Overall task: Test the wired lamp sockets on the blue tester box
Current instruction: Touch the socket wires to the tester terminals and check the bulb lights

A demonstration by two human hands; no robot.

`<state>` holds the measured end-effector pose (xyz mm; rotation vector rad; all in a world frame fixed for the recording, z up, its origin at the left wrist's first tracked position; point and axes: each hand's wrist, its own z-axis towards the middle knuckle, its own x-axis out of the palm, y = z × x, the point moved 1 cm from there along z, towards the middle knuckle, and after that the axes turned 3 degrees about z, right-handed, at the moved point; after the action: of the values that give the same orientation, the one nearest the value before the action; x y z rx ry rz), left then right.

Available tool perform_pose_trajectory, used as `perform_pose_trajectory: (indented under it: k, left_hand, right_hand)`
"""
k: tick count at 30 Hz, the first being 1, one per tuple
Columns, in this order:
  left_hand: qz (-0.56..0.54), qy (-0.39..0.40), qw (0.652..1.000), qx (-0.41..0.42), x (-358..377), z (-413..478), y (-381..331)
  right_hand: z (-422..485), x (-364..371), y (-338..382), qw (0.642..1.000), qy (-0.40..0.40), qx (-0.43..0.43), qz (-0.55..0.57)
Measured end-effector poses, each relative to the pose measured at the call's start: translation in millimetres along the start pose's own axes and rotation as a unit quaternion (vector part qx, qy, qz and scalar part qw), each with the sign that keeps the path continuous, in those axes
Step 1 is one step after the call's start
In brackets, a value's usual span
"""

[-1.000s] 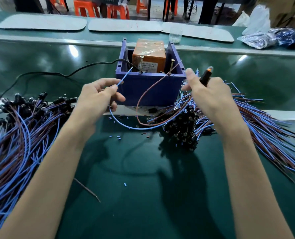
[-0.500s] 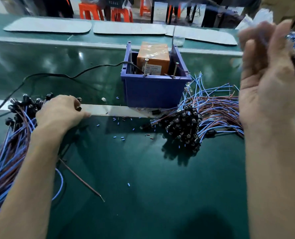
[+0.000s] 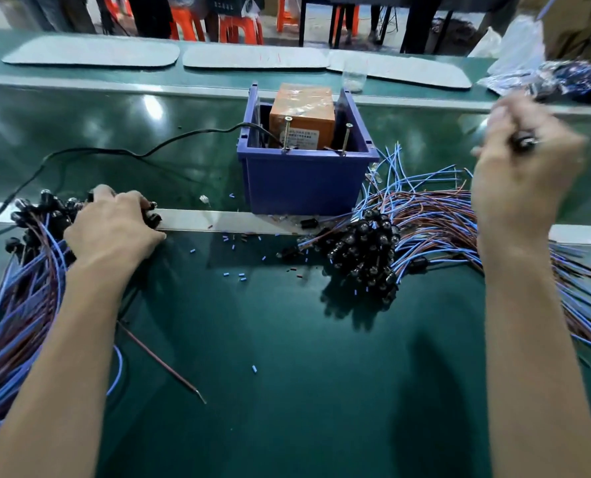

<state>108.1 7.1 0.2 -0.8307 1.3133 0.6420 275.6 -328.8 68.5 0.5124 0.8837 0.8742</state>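
The blue tester box [image 3: 304, 181] stands at the middle of the green bench, with an orange block [image 3: 302, 113] inside and two upright screws [image 3: 286, 134] on its front rim. My left hand [image 3: 113, 224] rests on the left pile of wired lamp sockets [image 3: 25, 270], fingers curled over the black socket heads. My right hand [image 3: 525, 160], blurred, is raised at the right of the box and grips a black lamp socket [image 3: 525, 141]; its wires are hard to make out. A second heap of sockets [image 3: 366, 253] lies right of the box.
A black cable [image 3: 114, 151] runs from the box across the bench to the left. Blue and brown wires [image 3: 435, 208] fan out to the right. A loose brown wire [image 3: 163, 363] and small insulation scraps lie near the front. A metal strip [image 3: 218, 220] crosses the bench.
The tested socket has left the box's screws. My left hand dropped onto the left pile. My right hand swung up to the right with a socket, then came lower again.
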Motion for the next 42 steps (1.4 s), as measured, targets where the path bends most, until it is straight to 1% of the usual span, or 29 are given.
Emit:
perform_pose_trajectory:
  k: [1,2,3,4,5,6,7,9,13,16,19,22,24,25,27,28,29,30,31,33,34,35,36,37,38,40,41,42]
  left_hand:
    - [0.001,-0.001,1.0,-0.001,1.2,0.0,0.0]
    - [-0.001,-0.007,1.0,-0.002,1.8,0.3,-0.2]
    - [-0.005,-0.012,1.0,-0.003,2.5,0.7,-0.2]
    - [-0.008,-0.015,1.0,-0.005,3.1,1.3,-0.1]
    - [-0.011,-0.017,1.0,-0.008,3.5,2.0,0.4]
    - [-0.012,-0.018,1.0,-0.011,4.0,2.6,0.5]
    - [-0.01,-0.019,1.0,-0.013,4.4,3.2,0.3]
    - [-0.004,-0.016,1.0,-0.02,6.0,4.2,-0.4]
    - [0.0,-0.017,1.0,-0.025,10.4,2.9,-1.5]
    - [-0.01,-0.021,0.999,-0.023,11.3,4.1,-0.2]
    - [-0.019,-0.019,0.999,-0.019,9.7,5.6,1.6]
    - [-0.05,-0.028,0.998,-0.002,-0.9,3.8,1.2]
    - [-0.09,-0.069,0.993,0.027,-12.5,5.5,1.7]
    - [-0.129,-0.097,0.986,0.049,-18.9,6.1,1.1]
    - [-0.233,-0.145,0.954,0.118,-33.7,2.8,-6.2]
    - [-0.286,-0.158,0.932,0.155,-42.0,-2.0,-13.1]
    - [-0.335,-0.161,0.908,0.193,-50.9,-9.6,-21.7]
    - [-0.384,-0.155,0.88,0.231,-59.6,-20.2,-31.4]
    - [-0.436,-0.138,0.849,0.267,-67.0,-32.7,-41.7]
    - [-0.524,-0.078,0.784,0.324,-74.4,-57.1,-61.0]
    - [-0.549,-0.046,0.761,0.343,-74.9,-68.2,-70.4]
    - [-0.569,-0.009,0.741,0.356,-74.0,-78.6,-79.1]
    - [-0.587,0.031,0.724,0.361,-71.5,-87.5,-86.9]
    - [-0.605,0.066,0.708,0.359,-68.7,-95.5,-94.1]
    - [-0.622,0.086,0.696,0.349,-67.2,-101.6,-99.3]
    - [-0.668,0.102,0.665,0.318,-67.5,-106.5,-103.1]
    - [-0.692,0.124,0.643,0.303,-68.5,-105.7,-102.5]
    - [-0.698,0.172,0.632,0.289,-69.5,-104.2,-102.2]
  right_hand:
    - [-4.7,5.7,9.8,0.999,0.022,-0.019,-0.021]
    - [-15.7,15.0,16.8,0.996,0.056,-0.005,-0.062]
    - [-21.6,22.0,16.1,0.98,0.158,0.02,-0.119]
    - [-27.5,30.6,9.4,0.954,0.248,0.045,-0.165]
    - [-30.3,34.8,5.9,0.926,0.319,0.06,-0.194]
    - [-30.2,36.5,5.0,0.904,0.363,0.071,-0.215]
    - [-29.4,37.1,3.7,0.894,0.383,0.072,-0.223]
    - [-33.8,39.6,4.7,0.895,0.383,0.054,-0.223]
    - [-29.1,38.8,1.5,0.902,0.367,0.051,-0.222]
    - [-30.6,39.2,1.1,0.886,0.398,0.034,-0.236]
    - [-30.4,39.4,0.8,0.884,0.419,0.033,-0.205]
    - [-28.2,37.2,-4.8,0.893,0.411,0.065,-0.172]
    - [-25.8,32.2,-3.6,0.907,0.383,0.072,-0.157]
    - [-24.5,29.5,-1.2,0.92,0.36,0.056,-0.148]
    - [-22.7,25.2,8.3,0.952,0.287,0.007,-0.105]
    - [-23.2,23.5,16.7,0.963,0.264,-0.013,-0.053]
    - [-25.5,23.0,25.9,0.964,0.266,-0.029,0.012]
    - [-29.7,23.0,35.6,0.954,0.288,-0.041,0.074]
    - [-34.9,24.0,44.9,0.936,0.324,-0.045,0.13]
    - [-47.0,29.5,61.1,0.882,0.415,-0.029,0.223]
    - [-53.0,33.4,66.0,0.853,0.455,-0.024,0.254]
    - [-58.1,36.8,69.6,0.829,0.484,-0.028,0.278]
    - [-62.3,39.9,71.9,0.814,0.498,-0.038,0.295]
    - [-63.7,41.8,72.8,0.809,0.498,-0.042,0.31]
    - [-62.7,43.0,71.9,0.811,0.485,-0.035,0.324]
    - [-57.3,42.5,69.0,0.829,0.436,-0.011,0.351]
    - [-53.2,40.4,67.1,0.844,0.399,-0.008,0.358]
    - [-49.6,38.0,65.3,0.86,0.361,-0.01,0.361]
